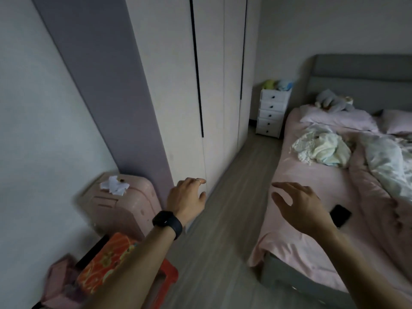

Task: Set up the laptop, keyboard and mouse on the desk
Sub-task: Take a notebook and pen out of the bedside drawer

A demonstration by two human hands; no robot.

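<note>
No laptop, keyboard, mouse or desk is in view. My left hand (187,196) reaches forward over the floor near the wardrobe corner, fingers apart and holding nothing; a black watch sits on its wrist. My right hand (298,206) is stretched out above the near edge of the bed, fingers spread and empty. A small black phone-like object (340,215) lies on the pink sheet just right of my right hand.
A tall white wardrobe (218,85) lines the left side. A pink suitcase (124,206) with crumpled paper stands by the wall, an orange-patterned bag on a red stool (104,262) nearer me. The bed (312,253) with rumpled bedding fills the right; white drawers (270,112) stand at the far end.
</note>
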